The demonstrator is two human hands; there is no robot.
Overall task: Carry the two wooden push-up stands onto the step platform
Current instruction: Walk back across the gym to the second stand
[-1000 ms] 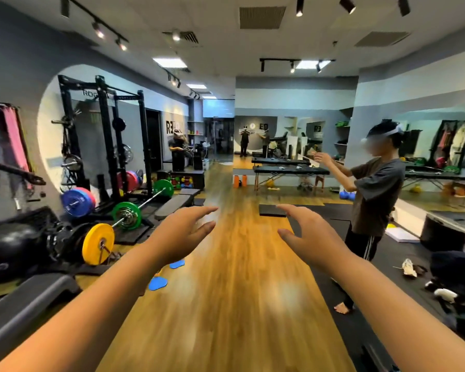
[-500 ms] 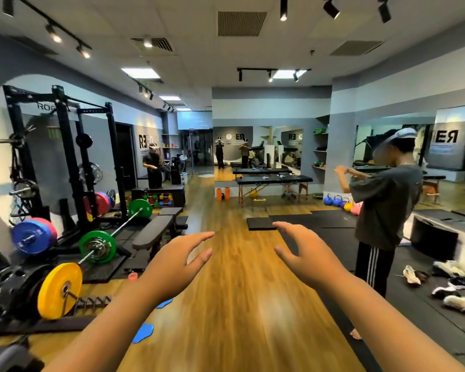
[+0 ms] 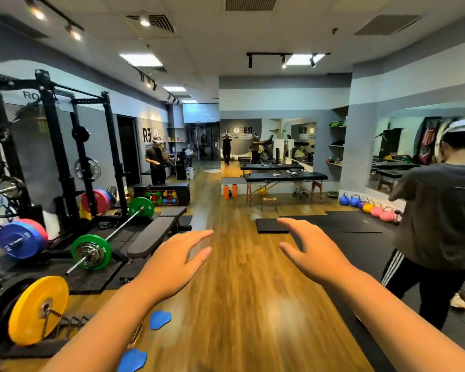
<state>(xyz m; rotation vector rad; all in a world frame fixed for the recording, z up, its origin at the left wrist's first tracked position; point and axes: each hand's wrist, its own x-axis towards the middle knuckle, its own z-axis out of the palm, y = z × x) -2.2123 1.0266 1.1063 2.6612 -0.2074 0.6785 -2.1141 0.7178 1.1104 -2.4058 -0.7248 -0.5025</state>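
Both my hands are held out in front of me above the wooden floor, fingers spread and holding nothing: my left hand point(image 3: 176, 260), my right hand point(image 3: 313, 252). Far ahead, a small stand with a pale wooden bar on thin legs point(image 3: 269, 203) stands on the floor in front of the massage table. I cannot tell whether it is one piece or two. A low black flat platform point(image 3: 271, 226) lies on the floor just past my right fingertips in the picture, well short of the stand.
A squat rack point(image 3: 51, 157) and a loaded barbell point(image 3: 91, 252) fill the left side, with a black bench point(image 3: 152, 233) beside them. A person point(image 3: 440, 229) stands close at right on black mats. Kettlebells point(image 3: 368, 206) line the right wall. Blue floor markers point(image 3: 159, 319) lie near my left arm.
The view has moved forward down the room. The person at right has shifted to the frame's right edge, back turned. My hands stay out in front, empty.
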